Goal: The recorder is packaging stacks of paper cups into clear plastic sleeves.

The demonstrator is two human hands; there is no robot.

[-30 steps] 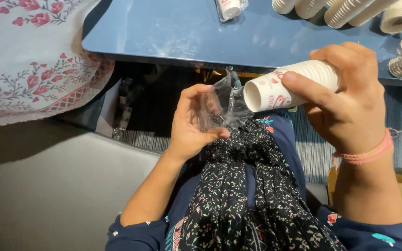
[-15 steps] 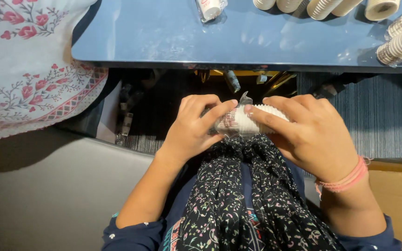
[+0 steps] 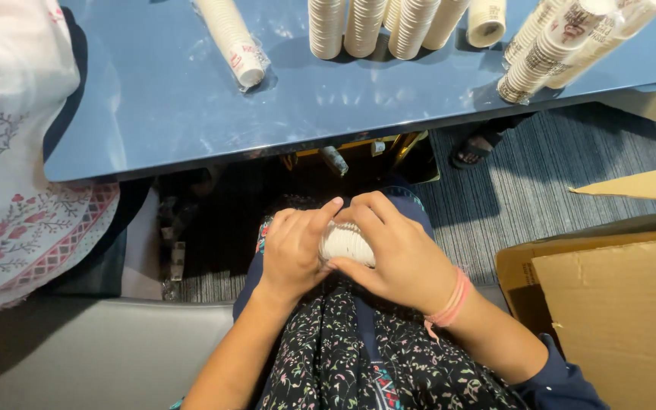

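Note:
Both hands meet over my lap, below the table edge. My left hand [image 3: 296, 250] and my right hand [image 3: 392, 254] wrap around a short stack of white paper cups [image 3: 345, 243], which lies on its side between them. Only the ribbed rims of the stack show between the fingers. A pink band circles my right wrist. My lap is covered by dark flowered cloth.
A blue table [image 3: 161, 114] lies ahead with several stacks of paper cups [image 3: 389, 26], one wrapped stack [image 3: 229, 38] lying at the left and more [image 3: 556, 45] at the right. A person in white flowered cloth [image 3: 17, 190] sits at left. Cardboard boxes [image 3: 616, 304] stand at right.
A second ago my right hand held the cup stack up near the table edge while the left held clear plastic wrap. The stack has come down to my lap, and both hands now close around it.

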